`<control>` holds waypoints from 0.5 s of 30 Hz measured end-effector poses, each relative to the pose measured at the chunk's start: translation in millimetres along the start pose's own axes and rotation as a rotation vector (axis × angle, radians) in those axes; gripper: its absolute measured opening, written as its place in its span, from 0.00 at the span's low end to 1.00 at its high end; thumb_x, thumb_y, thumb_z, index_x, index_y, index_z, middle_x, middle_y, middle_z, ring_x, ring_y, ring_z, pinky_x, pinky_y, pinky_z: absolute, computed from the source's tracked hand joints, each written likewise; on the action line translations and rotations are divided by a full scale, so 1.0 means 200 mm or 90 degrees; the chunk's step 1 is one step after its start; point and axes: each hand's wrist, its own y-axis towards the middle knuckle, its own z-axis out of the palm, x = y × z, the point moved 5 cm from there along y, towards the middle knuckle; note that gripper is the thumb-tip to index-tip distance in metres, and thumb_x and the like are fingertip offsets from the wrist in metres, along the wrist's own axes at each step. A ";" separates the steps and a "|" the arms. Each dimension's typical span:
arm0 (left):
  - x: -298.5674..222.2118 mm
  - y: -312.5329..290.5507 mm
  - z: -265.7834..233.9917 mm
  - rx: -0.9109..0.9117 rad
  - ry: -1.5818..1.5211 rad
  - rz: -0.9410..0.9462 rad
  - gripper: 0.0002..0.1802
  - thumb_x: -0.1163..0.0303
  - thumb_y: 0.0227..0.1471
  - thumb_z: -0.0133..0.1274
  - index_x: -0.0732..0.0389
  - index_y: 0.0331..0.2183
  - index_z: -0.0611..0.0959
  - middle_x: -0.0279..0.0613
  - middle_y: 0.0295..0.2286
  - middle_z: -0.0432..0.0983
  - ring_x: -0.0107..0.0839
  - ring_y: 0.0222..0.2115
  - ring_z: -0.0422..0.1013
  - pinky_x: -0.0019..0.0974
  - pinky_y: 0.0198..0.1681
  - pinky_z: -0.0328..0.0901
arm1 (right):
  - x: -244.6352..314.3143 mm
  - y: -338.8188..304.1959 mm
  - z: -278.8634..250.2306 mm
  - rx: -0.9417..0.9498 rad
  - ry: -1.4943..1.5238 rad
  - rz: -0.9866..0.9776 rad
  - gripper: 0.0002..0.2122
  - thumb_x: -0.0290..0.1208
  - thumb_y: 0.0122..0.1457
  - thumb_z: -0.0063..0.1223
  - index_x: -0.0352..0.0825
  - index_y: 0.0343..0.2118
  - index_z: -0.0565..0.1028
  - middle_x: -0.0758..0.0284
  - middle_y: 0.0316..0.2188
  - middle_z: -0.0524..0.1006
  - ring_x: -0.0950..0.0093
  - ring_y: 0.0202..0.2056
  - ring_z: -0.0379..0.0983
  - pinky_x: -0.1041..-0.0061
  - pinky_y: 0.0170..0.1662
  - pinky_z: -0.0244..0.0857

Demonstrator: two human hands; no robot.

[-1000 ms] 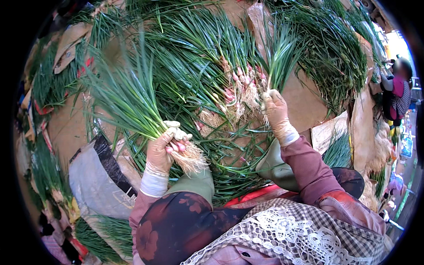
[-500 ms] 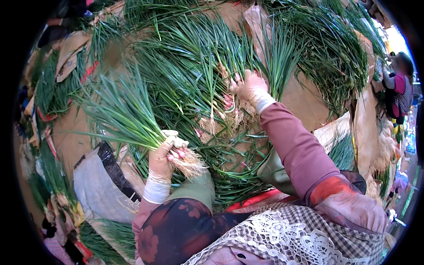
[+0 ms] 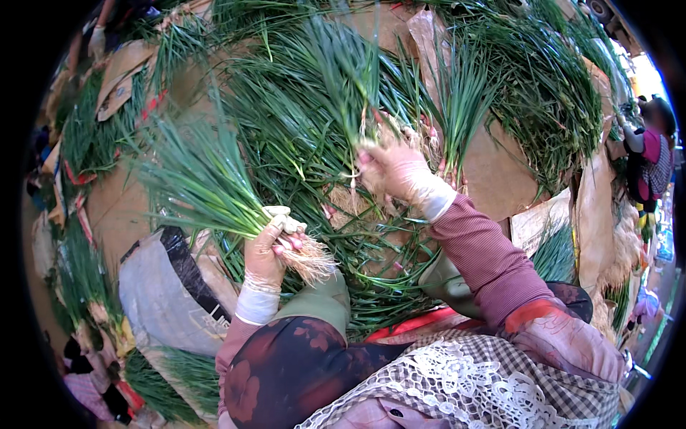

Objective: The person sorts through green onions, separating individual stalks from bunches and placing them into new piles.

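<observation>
My left hand (image 3: 266, 252), in a pale glove, is closed around a bunch of spring onions (image 3: 214, 182). Their green leaves fan out to the upper left, while pink bulbs and pale, stringy roots (image 3: 311, 259) stick out to the right of the fist. My right hand (image 3: 396, 168), also gloved, is closed over the pile at centre, its fingertips blurred on a few spring onions (image 3: 357, 86) whose leaves stand up beyond it. Beneath and behind it lies a wide heap of loose spring onions (image 3: 279, 107).
A separate clump of spring onions (image 3: 461, 107) lies right of my right hand, beside a larger green heap (image 3: 543, 93). A grey plastic sack (image 3: 161, 293) lies left of my knee. One person (image 3: 650, 154) is at the far right; another (image 3: 89, 386) is at the lower left.
My right hand has moved left from the pile's right part, with a few spring onions and their blurred leaves now at its fingers. My left hand keeps its bunch, nearly still.
</observation>
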 end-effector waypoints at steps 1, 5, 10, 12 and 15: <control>0.02 0.00 0.00 -0.002 -0.012 -0.026 0.11 0.73 0.44 0.44 0.68 0.32 0.69 0.42 0.17 0.67 0.29 0.14 0.65 0.32 0.27 0.65 | -0.04 -0.02 0.02 0.061 0.026 0.000 0.23 0.38 0.42 0.52 0.44 0.44 0.63 0.58 0.35 0.68 0.64 0.36 0.67 0.69 0.39 0.61; 0.10 -0.01 -0.07 -0.004 -0.108 -0.115 0.12 0.73 0.45 0.44 0.69 0.34 0.69 0.42 0.17 0.67 0.30 0.15 0.65 0.36 0.32 0.64 | -0.16 -0.07 -0.02 0.058 0.215 -0.043 0.22 0.36 0.40 0.56 0.38 0.41 0.68 0.57 0.41 0.65 0.63 0.44 0.62 0.73 0.46 0.57; 0.11 0.00 -0.07 0.025 -0.099 -0.130 0.15 0.72 0.43 0.46 0.68 0.35 0.69 0.42 0.17 0.66 0.33 0.19 0.65 0.41 0.32 0.62 | -0.21 -0.04 -0.12 -0.108 0.290 0.045 0.11 0.34 0.43 0.53 0.36 0.30 0.73 0.62 0.28 0.72 0.68 0.35 0.67 0.73 0.39 0.60; 0.08 0.00 -0.03 0.051 -0.056 -0.118 0.15 0.72 0.44 0.45 0.68 0.36 0.69 0.43 0.18 0.67 0.31 0.18 0.65 0.40 0.35 0.62 | -0.14 -0.01 -0.14 -0.174 0.236 0.078 0.10 0.36 0.44 0.52 0.36 0.27 0.73 0.64 0.24 0.72 0.68 0.31 0.69 0.71 0.35 0.61; 0.07 0.02 0.02 0.084 -0.036 -0.108 0.15 0.72 0.44 0.44 0.69 0.36 0.68 0.42 0.18 0.67 0.30 0.17 0.64 0.39 0.36 0.62 | 0.04 0.06 -0.06 -0.132 -0.011 0.042 0.11 0.40 0.44 0.49 0.36 0.24 0.70 0.62 0.21 0.71 0.64 0.25 0.68 0.68 0.29 0.61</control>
